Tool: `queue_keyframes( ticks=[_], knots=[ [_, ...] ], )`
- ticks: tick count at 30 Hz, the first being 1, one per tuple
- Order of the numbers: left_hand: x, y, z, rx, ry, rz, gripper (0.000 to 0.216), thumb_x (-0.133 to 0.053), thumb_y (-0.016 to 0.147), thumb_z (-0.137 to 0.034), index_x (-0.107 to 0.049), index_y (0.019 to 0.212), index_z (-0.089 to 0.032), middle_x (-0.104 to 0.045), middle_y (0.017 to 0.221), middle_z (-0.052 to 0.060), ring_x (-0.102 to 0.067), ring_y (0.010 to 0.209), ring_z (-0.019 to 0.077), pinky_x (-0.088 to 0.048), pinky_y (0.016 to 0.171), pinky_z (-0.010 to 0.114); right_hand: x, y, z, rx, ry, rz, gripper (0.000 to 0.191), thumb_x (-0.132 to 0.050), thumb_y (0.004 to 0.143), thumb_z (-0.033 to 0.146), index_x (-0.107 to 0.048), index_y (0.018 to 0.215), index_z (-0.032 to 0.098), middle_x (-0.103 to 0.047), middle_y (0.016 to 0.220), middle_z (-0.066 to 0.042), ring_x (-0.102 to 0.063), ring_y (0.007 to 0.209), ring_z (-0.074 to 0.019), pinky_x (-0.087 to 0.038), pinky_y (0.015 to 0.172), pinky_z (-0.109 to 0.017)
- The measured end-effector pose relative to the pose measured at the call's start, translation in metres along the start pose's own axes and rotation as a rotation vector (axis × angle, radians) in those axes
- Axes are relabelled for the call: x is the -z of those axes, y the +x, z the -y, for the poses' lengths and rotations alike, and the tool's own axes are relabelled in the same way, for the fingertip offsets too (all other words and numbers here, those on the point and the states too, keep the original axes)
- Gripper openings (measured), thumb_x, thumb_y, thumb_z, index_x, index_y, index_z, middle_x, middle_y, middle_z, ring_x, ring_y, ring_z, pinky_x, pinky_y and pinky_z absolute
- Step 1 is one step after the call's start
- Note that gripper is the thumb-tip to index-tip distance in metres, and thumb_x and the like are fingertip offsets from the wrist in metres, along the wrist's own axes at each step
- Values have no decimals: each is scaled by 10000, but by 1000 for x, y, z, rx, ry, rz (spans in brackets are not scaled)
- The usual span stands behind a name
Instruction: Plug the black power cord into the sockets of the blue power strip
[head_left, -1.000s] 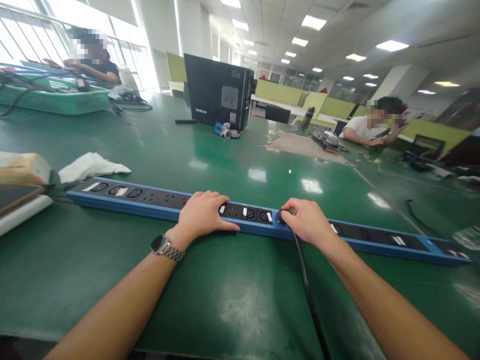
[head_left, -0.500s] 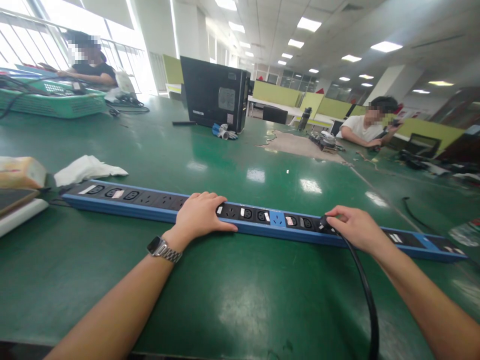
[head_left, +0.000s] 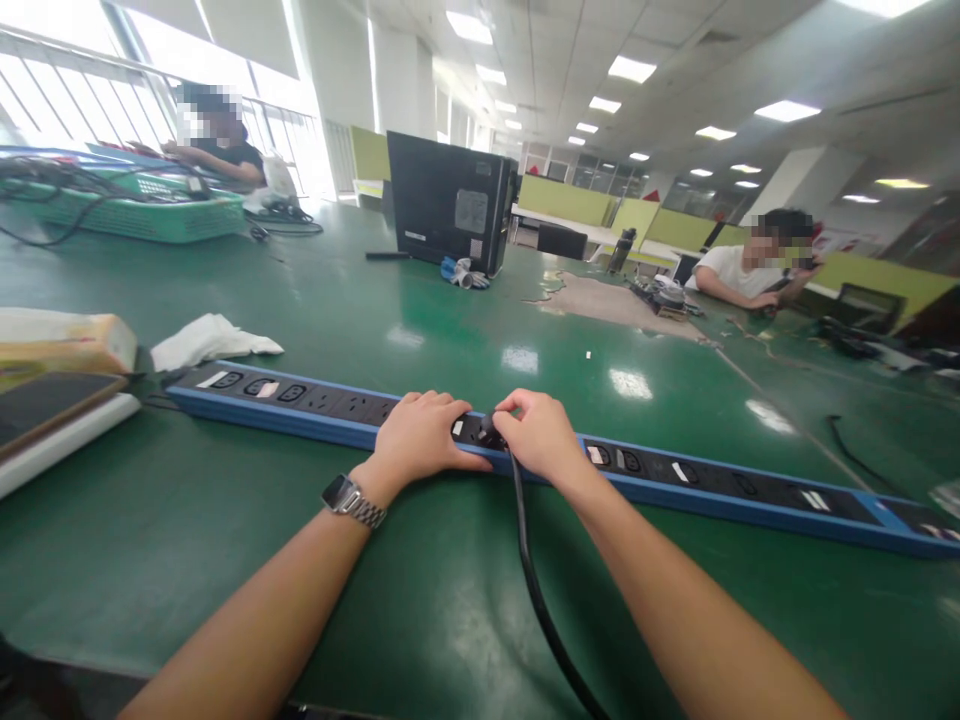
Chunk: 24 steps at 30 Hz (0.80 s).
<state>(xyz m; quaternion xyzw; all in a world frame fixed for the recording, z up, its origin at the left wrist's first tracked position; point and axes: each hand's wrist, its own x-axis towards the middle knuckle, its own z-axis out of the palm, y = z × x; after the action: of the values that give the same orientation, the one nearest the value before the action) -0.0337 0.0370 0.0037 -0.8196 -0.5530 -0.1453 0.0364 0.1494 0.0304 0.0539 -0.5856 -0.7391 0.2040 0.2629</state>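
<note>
A long blue-and-black power strip [head_left: 697, 490] lies across the green table, with rows of sockets and small white labels. Wearing a metal-banded watch [head_left: 352, 500], my left hand [head_left: 420, 435] grips the strip left of its middle, thumb along the near side and fingers over the far edge. Just to its right, my right hand [head_left: 540, 430] pinches a black plug [head_left: 487, 428] over a socket. Whether the plug's pins are inside the socket I cannot tell. Its thick black cable [head_left: 532, 580] hangs from the plug and runs down toward the table's near edge.
Behind the strip stand a black computer case [head_left: 442, 200] and gloves [head_left: 466, 273]. A green basket [head_left: 150, 220] of cables is back left. White tissue [head_left: 214, 340], a tissue pack [head_left: 67, 340] and a phone [head_left: 52, 410] lie left. Two people [head_left: 225, 145] [head_left: 750, 265] sit beyond.
My right hand has moved left along the strip with the plug, from right of the blue socket to beside my left hand. My left hand keeps its hold. The view has shifted slightly.
</note>
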Motion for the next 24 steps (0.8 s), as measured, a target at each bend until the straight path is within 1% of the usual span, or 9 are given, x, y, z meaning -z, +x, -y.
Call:
queue_keyframes(
  ticks=[2,5,7,9,12,14,17,21,24],
  knots=[
    [-1,0,0,-11,-5,-12,781,-642,610,-830,-687,1095,-220,-720,1005,76,-647,976,301,-441,884,417,-19,9,7,-36,-56,-22,203,-547,758,280,-730,780,196,-728,761,-54,-617,696,-174,-412,638,-263],
    [-2,0,0,-26,-4,-24,738,-638,633,-813,-690,1075,-224,-716,990,73,-643,975,299,-442,876,419,-24,13,14,-25,-155,-30,186,-553,738,274,-725,752,205,-735,783,-66,-636,746,-198,-418,665,-278],
    [-1,0,0,-21,-4,-23,731,-645,636,-803,-689,1080,-224,-716,990,72,-643,978,299,-443,874,418,-14,11,13,-3,-161,-22,184,-552,728,257,-728,745,206,-736,782,-63,-640,749,-198,-420,666,-278],
    [0,0,0,-10,-9,-15,767,-645,619,-817,-687,1093,-216,-717,1004,78,-645,975,303,-442,879,421,4,5,0,-10,-92,-64,202,-549,739,275,-735,771,203,-731,756,-51,-638,712,-184,-423,648,-271],
    [1,1,0,-10,-14,-4,824,-622,595,-855,-689,1097,-206,-715,1023,90,-647,972,310,-442,887,426,37,-9,-41,-92,24,-188,270,-545,771,356,-738,861,190,-704,675,-28,-618,608,-165,-426,595,-266],
    [1,1,0,-10,-15,2,836,-608,597,-864,-689,1104,-205,-713,1024,93,-647,973,312,-443,888,426,51,-19,-69,-160,26,-124,280,-570,743,376,-732,849,174,-677,612,-22,-596,549,-167,-410,550,-270],
    [2,2,0,0,-12,14,835,-615,603,-855,-686,1117,-202,-716,1030,91,-649,976,312,-445,894,424,53,-28,-89,-153,-15,-75,271,-561,738,373,-727,814,173,-654,580,-16,-583,551,-166,-393,554,-272],
    [2,2,0,6,8,16,839,-622,606,-849,-680,1139,-204,-717,1067,92,-647,997,317,-450,906,433,46,-30,-83,-107,-136,-97,236,-552,737,332,-731,779,184,-626,550,-3,-557,552,-157,-362,562,-273],
    [3,2,2,11,8,22,833,-629,608,-838,-678,1155,-212,-719,1079,90,-647,1004,319,-454,904,436,49,-32,-81,-105,-44,-58,282,-551,763,344,-754,862,176,-684,628,-15,-579,572,-153,-381,575,-269]
  ],
)
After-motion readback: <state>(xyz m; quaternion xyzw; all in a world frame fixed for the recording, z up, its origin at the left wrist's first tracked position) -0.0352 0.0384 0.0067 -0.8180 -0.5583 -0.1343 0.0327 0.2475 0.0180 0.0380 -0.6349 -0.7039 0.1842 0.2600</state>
